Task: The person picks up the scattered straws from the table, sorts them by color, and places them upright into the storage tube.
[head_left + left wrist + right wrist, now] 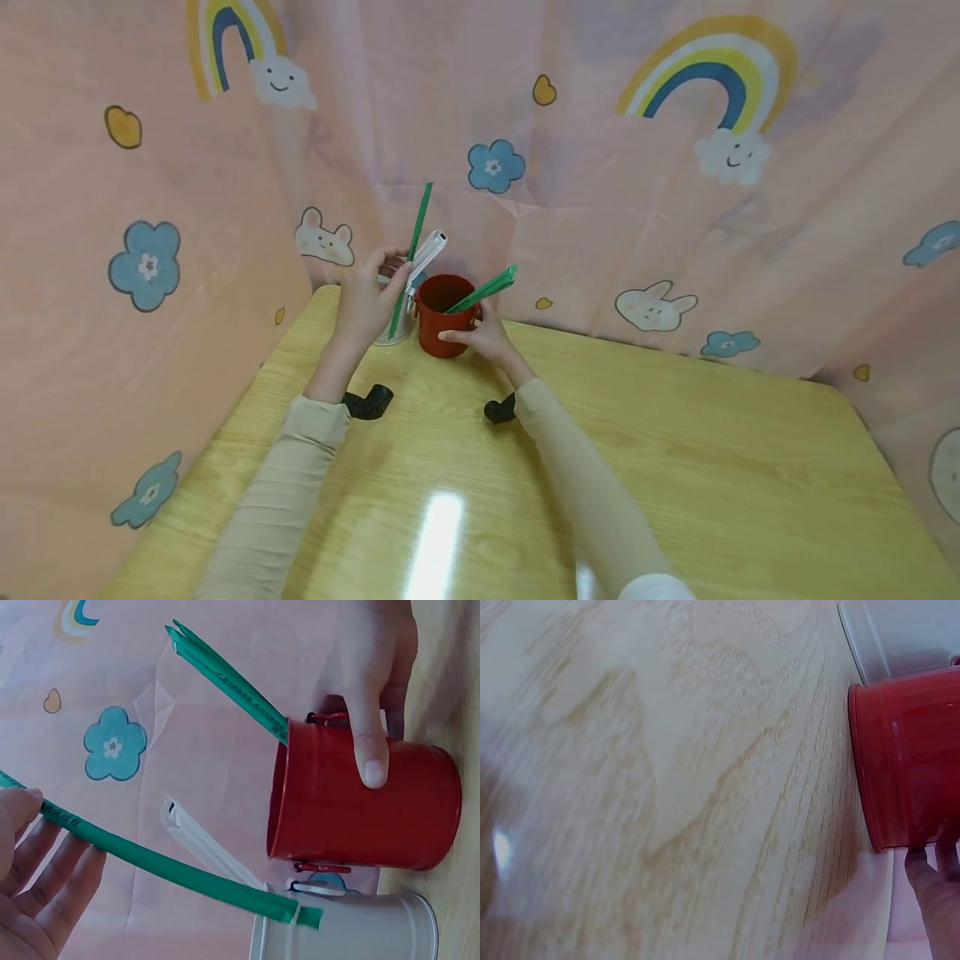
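Note:
Thumb and fingers of my left hand [366,293] pinch a long green wrapped straw [172,874] near its upper part. The straw's lower end overlaps the white bucket [367,930] in the left wrist view. My right hand [491,337] grips the side of a small red bucket [441,335], thumb across its front and fingers behind. Several green wrapped straws [232,686] lean out of the red bucket on the right-hand side. White wrapped straws [429,250] stick up from the white bucket, which is partly hidden behind the left hand and the green straw.
Both buckets stand side by side at the back of a light wooden table [675,450]. A pink printed cloth [585,233] hangs close behind and along the left. Black curved pieces [369,402] show at both wrists.

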A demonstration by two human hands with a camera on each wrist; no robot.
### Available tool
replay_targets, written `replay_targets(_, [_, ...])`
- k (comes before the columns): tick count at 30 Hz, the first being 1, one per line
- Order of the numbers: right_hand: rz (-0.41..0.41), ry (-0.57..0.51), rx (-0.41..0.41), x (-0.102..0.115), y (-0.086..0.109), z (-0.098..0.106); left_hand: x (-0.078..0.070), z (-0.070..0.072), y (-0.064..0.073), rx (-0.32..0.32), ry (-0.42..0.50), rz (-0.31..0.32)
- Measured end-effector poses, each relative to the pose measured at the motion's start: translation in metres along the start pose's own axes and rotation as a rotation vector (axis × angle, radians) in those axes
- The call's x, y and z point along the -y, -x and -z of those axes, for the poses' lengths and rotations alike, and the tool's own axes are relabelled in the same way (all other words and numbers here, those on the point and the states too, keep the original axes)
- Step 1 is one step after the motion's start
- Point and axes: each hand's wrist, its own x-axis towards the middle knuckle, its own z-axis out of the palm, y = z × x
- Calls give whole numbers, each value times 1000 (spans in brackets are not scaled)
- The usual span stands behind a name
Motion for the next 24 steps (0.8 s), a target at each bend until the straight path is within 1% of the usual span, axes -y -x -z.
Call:
replay_targets(4, [24, 31, -21, -16, -7, -1, -4, -3, -5, -35, 39, -4])
replay_targets(6, [35, 38, -27, -20, -9, -1, -6, -5, -7, -56, 58, -7])
replay_targets(8, [41, 38, -32, -21, -10, -1, -8, -7, -9, -76, 75, -11])
replay_targets(12, [20, 27, -25, -19, -10, 0, -11, -13, -10, -106, 121, -19])
replay_targets(14, [6, 14, -16, -14, -7, 1, -12, -17, -10, -106, 153, -22])
replay_targets(17, [0, -11, -9, -12, -6, 2, -12, -23, -9, -92, 174, -17])
replay_targets(19, [3, -13, -12, -12, -6, 2, -11, -27, -8, -78, 168, -16])
replay_targets(24, [5, 22, -30, -19, -8, 0, -7, -34, -6, -50, 114, -23])
